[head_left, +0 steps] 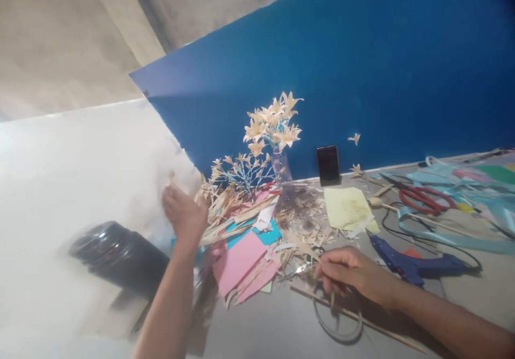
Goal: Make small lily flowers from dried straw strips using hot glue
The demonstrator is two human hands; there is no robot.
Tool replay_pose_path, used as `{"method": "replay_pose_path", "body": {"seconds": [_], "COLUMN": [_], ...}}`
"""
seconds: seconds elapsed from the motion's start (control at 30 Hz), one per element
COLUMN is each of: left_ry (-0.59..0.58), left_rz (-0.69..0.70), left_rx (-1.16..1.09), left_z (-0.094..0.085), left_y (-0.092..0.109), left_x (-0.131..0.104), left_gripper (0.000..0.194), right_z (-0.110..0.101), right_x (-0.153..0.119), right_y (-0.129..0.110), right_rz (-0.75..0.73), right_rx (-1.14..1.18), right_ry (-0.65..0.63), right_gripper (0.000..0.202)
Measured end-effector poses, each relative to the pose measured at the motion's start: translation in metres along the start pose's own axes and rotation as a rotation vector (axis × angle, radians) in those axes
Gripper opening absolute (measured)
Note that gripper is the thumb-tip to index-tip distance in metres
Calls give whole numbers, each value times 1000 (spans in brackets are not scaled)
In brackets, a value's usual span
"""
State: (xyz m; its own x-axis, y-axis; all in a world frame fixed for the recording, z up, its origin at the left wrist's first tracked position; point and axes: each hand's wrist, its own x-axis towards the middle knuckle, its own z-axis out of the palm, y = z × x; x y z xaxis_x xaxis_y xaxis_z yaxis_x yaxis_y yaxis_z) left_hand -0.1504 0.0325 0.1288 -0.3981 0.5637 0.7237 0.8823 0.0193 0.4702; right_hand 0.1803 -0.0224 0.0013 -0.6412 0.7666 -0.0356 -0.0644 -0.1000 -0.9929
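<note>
My left hand point(183, 209) is raised at the left of a pile of dried husk strips point(225, 203), near the white wall. Motion smears its fingers, so I cannot tell whether it holds anything. My right hand point(346, 270) is closed, fingers pinched at the end of a pale husk strip point(303, 247) above the scraps. Just below that hand a greyish loop point(338, 337) rests over a thin stick point(386, 327); what the loop belongs to is unclear. Pink paper point(241, 262) and blue paper point(269, 234) lie between my hands.
Cream flowers point(276, 123) stand in a clear vase point(281, 167), with smaller flowers point(241, 171) beside it. A phone point(329, 166) leans on the blue board. Yellow paper point(348, 209), red-handled scissors point(426, 200), a blue glue gun point(418, 262) and ribbons lie right. A black container point(120, 257) is left.
</note>
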Motion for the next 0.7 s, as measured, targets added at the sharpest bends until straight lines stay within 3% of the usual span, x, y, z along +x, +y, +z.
{"method": "replay_pose_path", "body": {"seconds": [0.03,0.07,0.13,0.23,0.3,0.43,0.7], "left_ry": [-1,-105,-518,-1125,-1132,-1013,-1219], "left_rz": [36,50,-61,-295,-463,-554,-704], "left_rx": [-57,-175,-498,-904,-1025,-1033,-1160], "left_z": [2,6,17,34,45,60,61], "left_y": [7,18,43,80,94,95,89], "left_x": [-14,-32,-76,-133,-153,-159,-163], "left_gripper": [54,44,26,30,37,29,35], "right_z": [-1,-3,-6,-9,-10,-8,-8], "right_x": [2,4,7,8,8,6,11], "right_y": [1,2,4,6,6,2,1], "right_rz": [9,13,9,7,6,34,2], "right_rx": [34,71,142,213,202,115,84], "right_ry": [18,32,53,90,97,63,276], "right_gripper": [47,46,44,43,43,43,40]}}
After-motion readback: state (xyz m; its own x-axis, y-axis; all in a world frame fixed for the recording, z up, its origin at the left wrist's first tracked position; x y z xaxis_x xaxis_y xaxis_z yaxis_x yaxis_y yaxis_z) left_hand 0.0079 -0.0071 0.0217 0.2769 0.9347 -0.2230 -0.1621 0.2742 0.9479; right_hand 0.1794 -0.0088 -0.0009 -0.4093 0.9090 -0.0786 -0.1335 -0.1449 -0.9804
